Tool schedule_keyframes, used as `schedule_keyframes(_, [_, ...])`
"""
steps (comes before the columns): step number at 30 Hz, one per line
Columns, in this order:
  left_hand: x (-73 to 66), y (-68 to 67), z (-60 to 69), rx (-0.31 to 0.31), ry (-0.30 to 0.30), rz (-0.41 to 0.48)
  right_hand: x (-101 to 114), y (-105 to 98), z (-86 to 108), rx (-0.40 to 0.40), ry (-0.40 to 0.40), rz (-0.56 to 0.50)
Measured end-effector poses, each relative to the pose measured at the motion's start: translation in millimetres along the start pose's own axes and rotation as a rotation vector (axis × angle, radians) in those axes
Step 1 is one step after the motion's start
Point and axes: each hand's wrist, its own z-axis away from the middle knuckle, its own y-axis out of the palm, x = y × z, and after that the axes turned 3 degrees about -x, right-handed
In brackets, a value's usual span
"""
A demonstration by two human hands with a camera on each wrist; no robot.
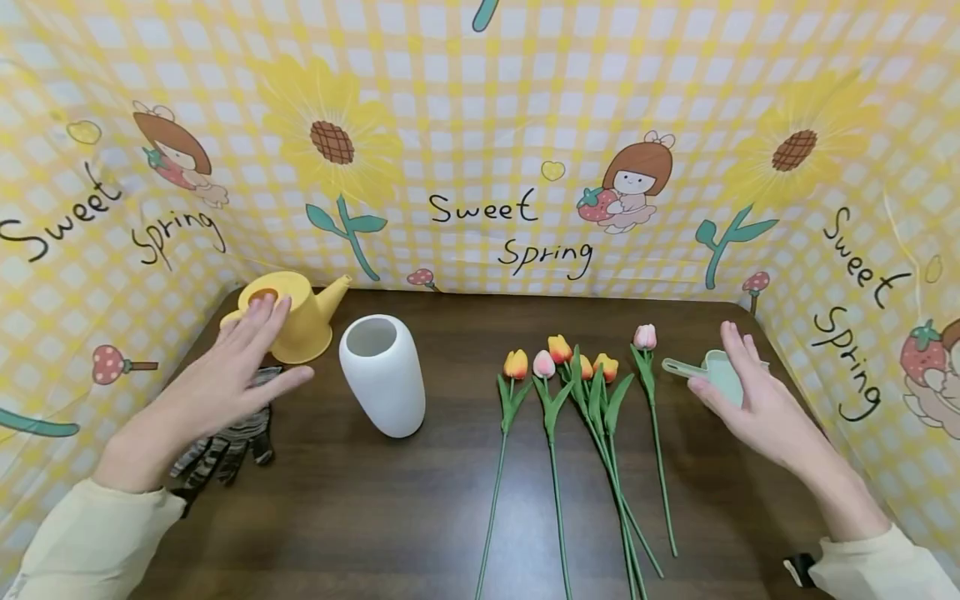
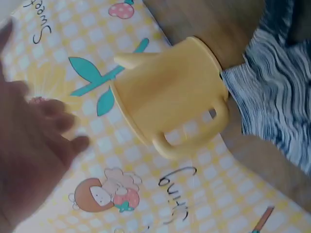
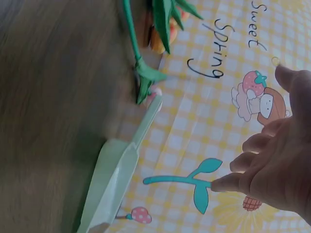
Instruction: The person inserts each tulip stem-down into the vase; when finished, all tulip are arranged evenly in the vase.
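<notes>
My left hand [image 1: 238, 362] hovers with straight fingers in front of a yellow watering can [image 1: 300, 321], covering part of it in the head view. Below that hand lies a striped black-and-grey knit glove [image 1: 236, 446], partly hidden. On the right, my right hand [image 1: 757, 408] is held out flat, its fingers straight, over a pale green scoop [image 1: 722, 375] with a short handle. In the right wrist view the scoop [image 3: 114, 179] and the hand [image 3: 274, 145] stand apart. The left wrist view likewise shows a gap between hand [image 2: 36, 141] and watering can [image 2: 170, 87].
A white vase [image 1: 386, 383] stands upright right of the watering can. Several artificial tulips [image 1: 592, 408], orange-yellow and pink, lie with stems toward the front edge of the dark wooden table [image 1: 345, 517]. Yellow checked cloth [image 1: 480, 125] walls the back and sides.
</notes>
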Motion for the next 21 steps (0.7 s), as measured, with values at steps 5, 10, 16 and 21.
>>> schedule_keyframes(5, [-24.0, 11.2, -6.0, -0.215, 0.143, 0.304, 6, 9, 7.8, -0.042, 0.026, -0.082])
schedule_keyframes(10, [-42.5, 39.7, -11.0, -0.261, 0.214, 0.643, 1, 24, 15.0, 0.002, 0.025, -0.231])
schedule_keyframes(16, [-52.5, 67.3, -9.3, -0.195, 0.102, 0.770, -9, 36, 19.5, 0.050, 0.054, -0.320])
schedule_keyframes(21, [-52.6, 77.4, -10.3, -0.197, 0.062, 0.814, -17, 46, 15.7, 0.152, 0.178, -0.476])
